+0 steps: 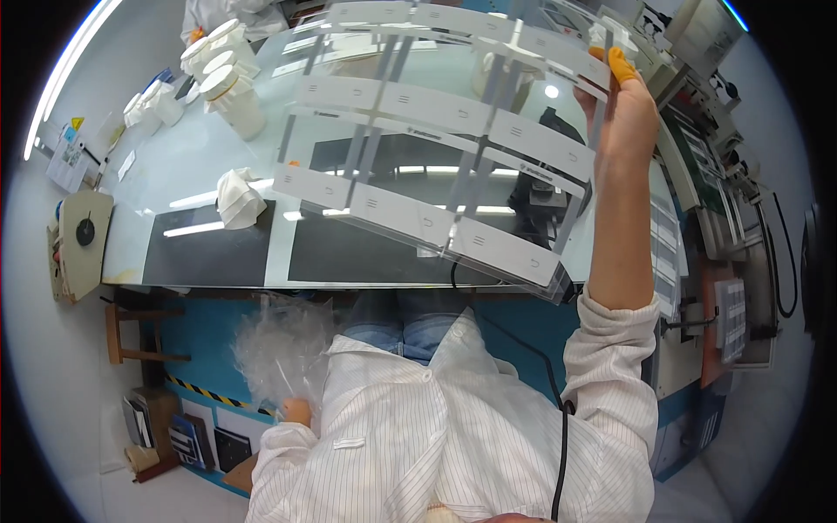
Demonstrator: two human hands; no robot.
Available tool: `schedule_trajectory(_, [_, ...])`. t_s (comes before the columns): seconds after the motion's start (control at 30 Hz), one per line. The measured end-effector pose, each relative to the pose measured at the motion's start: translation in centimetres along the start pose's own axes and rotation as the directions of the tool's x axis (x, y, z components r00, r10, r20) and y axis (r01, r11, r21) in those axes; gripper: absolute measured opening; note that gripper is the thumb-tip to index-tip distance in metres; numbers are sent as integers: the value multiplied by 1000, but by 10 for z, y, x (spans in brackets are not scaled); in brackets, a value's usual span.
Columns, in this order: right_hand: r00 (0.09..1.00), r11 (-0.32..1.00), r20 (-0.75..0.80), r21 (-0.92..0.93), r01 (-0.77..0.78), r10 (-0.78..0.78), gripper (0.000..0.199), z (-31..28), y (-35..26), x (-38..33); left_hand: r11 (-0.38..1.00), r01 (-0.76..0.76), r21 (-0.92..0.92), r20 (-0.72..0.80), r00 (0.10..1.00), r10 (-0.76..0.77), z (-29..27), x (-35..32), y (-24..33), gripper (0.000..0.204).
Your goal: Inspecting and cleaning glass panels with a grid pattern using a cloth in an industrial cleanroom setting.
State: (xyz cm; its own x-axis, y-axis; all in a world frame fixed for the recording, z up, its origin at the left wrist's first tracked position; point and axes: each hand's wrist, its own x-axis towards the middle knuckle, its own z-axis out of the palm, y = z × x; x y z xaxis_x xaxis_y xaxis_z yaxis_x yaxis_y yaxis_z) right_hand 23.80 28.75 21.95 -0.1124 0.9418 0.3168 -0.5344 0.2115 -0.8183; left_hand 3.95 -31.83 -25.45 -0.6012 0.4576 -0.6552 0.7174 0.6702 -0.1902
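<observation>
Clear plastic grid tray [466,180], set with white-banded transparent panels [432,112], tilted above the pale glassy tabletop [179,185]. Lies left of and nearer than the right hand [629,118], whose orange-tipped fingers pinch its far right edge. Panels' long axes run roughly near-far. Left hand [297,410], well apart, curls closed on a crumpled clear plastic bag [283,349], contents unclear. Far left: white cloth-covered jars [231,103], contents hidden.

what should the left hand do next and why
Probably come up to steady the free left side of the clear panel with white strips: only the right hand grips it, at the right edge, while the left hand is low beside the crumpled plastic film.
</observation>
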Motion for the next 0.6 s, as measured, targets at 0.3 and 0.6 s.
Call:
schedule_trajectory(0.3, [1000, 996, -6, -91, -8, 7, 28, 10, -15, -18, 959, -275, 69, 458, 863, 214, -100, 47, -9, 25])
schedule_trajectory(0.6, [992, 996, 89, 4, -87, 87, 27, 8, -2, -17, 401, -567, -719, -620, 785, -3, -372, -87, 44, 19])
